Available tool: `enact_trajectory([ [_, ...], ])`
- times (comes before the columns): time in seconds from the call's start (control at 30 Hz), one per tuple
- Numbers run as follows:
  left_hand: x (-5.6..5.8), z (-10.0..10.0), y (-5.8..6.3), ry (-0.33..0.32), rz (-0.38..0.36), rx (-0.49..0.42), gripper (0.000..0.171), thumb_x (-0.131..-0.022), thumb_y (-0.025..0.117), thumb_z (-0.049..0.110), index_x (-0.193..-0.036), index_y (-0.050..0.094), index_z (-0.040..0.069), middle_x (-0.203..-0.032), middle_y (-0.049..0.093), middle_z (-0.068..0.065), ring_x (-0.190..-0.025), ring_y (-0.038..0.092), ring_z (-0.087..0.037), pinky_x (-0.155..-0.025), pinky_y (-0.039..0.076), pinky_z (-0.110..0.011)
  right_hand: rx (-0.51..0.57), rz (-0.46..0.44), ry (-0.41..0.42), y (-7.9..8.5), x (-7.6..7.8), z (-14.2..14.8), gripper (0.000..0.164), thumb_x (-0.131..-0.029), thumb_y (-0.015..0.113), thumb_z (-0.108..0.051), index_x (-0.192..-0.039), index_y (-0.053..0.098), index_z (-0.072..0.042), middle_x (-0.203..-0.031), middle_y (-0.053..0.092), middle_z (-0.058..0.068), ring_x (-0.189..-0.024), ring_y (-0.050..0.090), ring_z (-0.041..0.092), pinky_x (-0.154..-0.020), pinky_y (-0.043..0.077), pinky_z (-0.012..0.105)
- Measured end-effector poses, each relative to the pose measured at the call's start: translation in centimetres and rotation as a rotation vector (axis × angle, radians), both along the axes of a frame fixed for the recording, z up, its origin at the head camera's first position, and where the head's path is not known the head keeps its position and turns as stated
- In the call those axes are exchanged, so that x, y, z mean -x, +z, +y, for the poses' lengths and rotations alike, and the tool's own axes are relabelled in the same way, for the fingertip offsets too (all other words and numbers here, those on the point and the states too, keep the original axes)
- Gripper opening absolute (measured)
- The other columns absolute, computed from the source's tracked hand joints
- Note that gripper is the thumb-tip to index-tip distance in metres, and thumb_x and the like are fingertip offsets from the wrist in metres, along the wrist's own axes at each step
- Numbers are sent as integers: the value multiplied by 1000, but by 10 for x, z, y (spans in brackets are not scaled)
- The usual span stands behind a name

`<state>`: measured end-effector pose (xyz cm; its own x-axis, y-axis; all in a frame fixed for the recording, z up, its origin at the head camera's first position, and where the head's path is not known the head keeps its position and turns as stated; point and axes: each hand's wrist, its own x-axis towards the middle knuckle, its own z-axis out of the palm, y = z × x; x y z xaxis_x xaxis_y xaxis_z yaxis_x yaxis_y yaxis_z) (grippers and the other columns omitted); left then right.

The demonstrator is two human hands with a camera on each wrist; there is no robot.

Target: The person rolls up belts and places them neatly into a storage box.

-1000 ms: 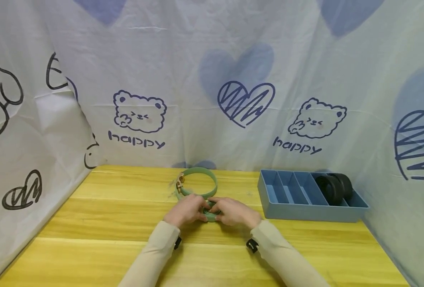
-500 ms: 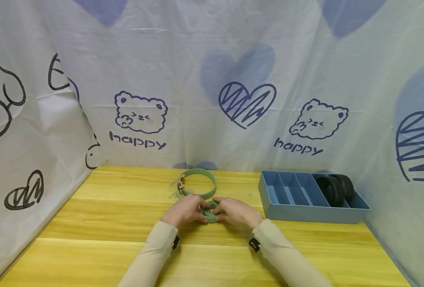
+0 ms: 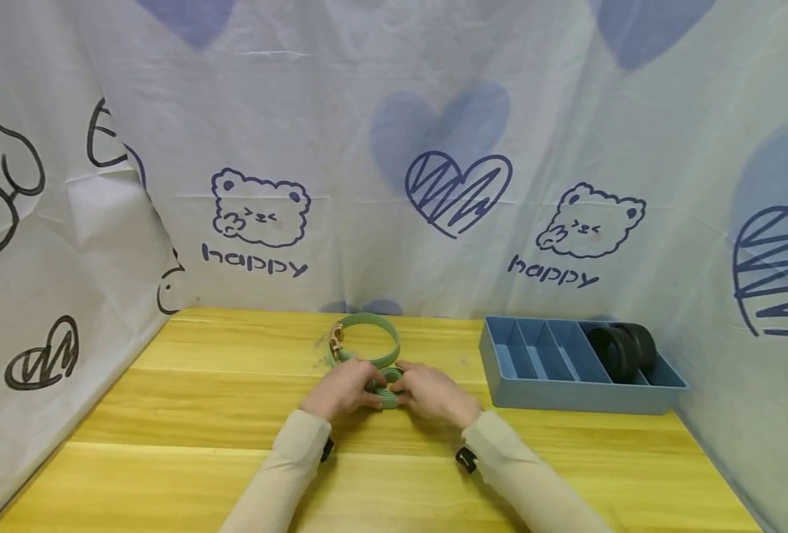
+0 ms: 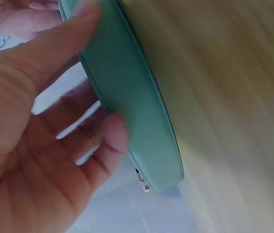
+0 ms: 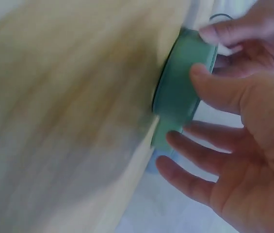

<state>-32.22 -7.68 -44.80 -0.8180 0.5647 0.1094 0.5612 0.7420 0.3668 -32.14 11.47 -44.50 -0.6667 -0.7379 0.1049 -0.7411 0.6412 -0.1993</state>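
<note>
A tight coil of green belt (image 3: pixel 387 400) stands on edge on the wooden table, between both hands. On its left side the left hand (image 3: pixel 344 389) holds it with thumb and fingertips; the right hand (image 3: pixel 438 391) does the same from the right. Directly behind lies a wider loop of green belt (image 3: pixel 395 342) with a gold buckle (image 3: pixel 336 337) at its left. Fingers hide where coil and loop meet, so I cannot tell whether they are joined. In the left wrist view the thumb presses the green strap (image 4: pixel 132 102); in the right wrist view a thumb rests on the coil (image 5: pixel 178 82).
At the right back stands a blue-grey divided box (image 3: pixel 581 394). Its right-hand compartments hold black rolled bands (image 3: pixel 617 354). A printed white cloth (image 3: pixel 361 244) hangs behind the table (image 3: pixel 201 414) and along its sides.
Between the fingers the green coil has shifted slightly left and back, and the hands have moved a little with it. The loop behind looks slightly smaller. The box has stayed put.
</note>
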Motion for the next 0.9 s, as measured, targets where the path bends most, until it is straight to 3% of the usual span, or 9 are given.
enact_trajectory([
  [0.17,2,-5,-5,13,2,32,27,-67,78,28,-93,73,19,-90,66,8,-83,59,-11,-75,47,-29,-65,20,-4,0,3,1,22,-85,63,-13,-106,69,-19,-122,56,5,-122,42,25,-93,39,37],
  [0.3,1,-1,-3,60,45,79,26,-63,78,36,-86,74,24,-86,66,11,-78,55,-12,-74,46,-32,-54,-1,-16,-1,2,-2,18,-85,64,-25,-102,69,-19,-127,51,10,-116,47,22,-88,43,35],
  [0.4,0,1,-1,72,61,83,28,-62,77,39,-85,74,26,-84,66,12,-72,51,-10,-69,45,-32,-29,-11,-31,-4,1,-4,27,-84,64,-34,-106,68,-19,-128,50,10,-114,49,21,-86,44,35],
  [0.67,3,-4,-4,-20,-49,-19,36,-72,75,31,-104,70,16,-91,66,7,-71,55,-3,-64,45,-23,-68,-39,-4,-1,4,3,32,-84,64,-28,-116,64,-22,-136,41,12,-116,47,23,-87,44,37],
  [0.9,4,6,1,-7,18,50,28,-69,75,39,-91,74,21,-84,66,12,-70,55,-4,-65,46,-26,-68,-34,-7,0,3,4,28,-85,63,-29,-112,65,-21,-137,41,12,-117,47,23,-88,44,36],
])
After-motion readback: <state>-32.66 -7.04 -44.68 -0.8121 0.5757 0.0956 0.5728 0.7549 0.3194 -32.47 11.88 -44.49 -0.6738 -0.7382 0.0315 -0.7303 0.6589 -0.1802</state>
